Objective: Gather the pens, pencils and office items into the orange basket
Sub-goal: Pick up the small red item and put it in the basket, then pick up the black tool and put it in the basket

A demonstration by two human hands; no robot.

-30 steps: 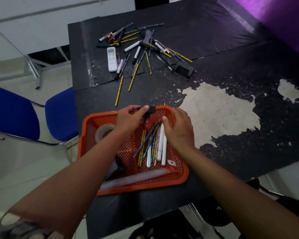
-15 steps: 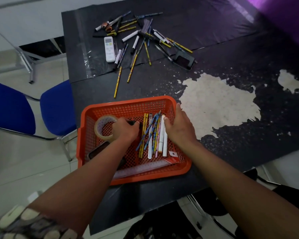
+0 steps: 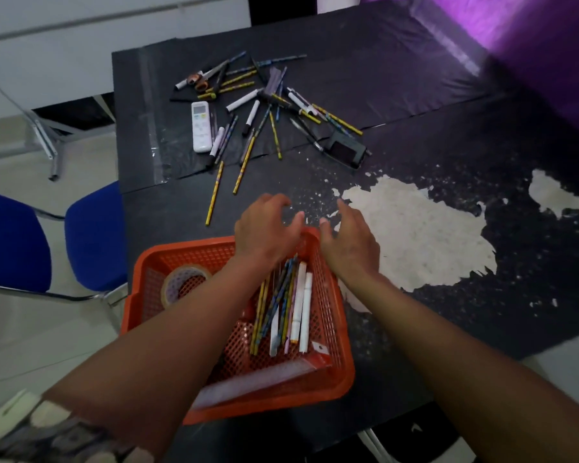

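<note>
The orange basket [image 3: 335, 332] sits at the table's near edge. Inside lie several pencils and white markers [image 3: 290, 305], a roll of clear tape [image 3: 181, 284] at its left, and a clear ruler [image 3: 264, 379] along the near wall. My left hand [image 3: 264, 228] and my right hand [image 3: 351, 238] hover over the basket's far rim, fingers loosely spread, holding nothing. Further back on the table lies a scatter of pens, pencils and markers [image 3: 264, 118], with scissors [image 3: 198, 82] among them, a white remote [image 3: 202, 127] and a black stapler-like item [image 3: 345, 149].
The black table [image 3: 415, 95] has large patches of peeled, pale surface to the right. Two blue chairs [image 3: 91, 235] stand at the left of the table. A purple sheet [image 3: 549, 45] covers the far right corner.
My left hand has left the inside of the basket, where it set down a black item, and risen over the far rim. My right hand lifted off the pens and moved forward too.
</note>
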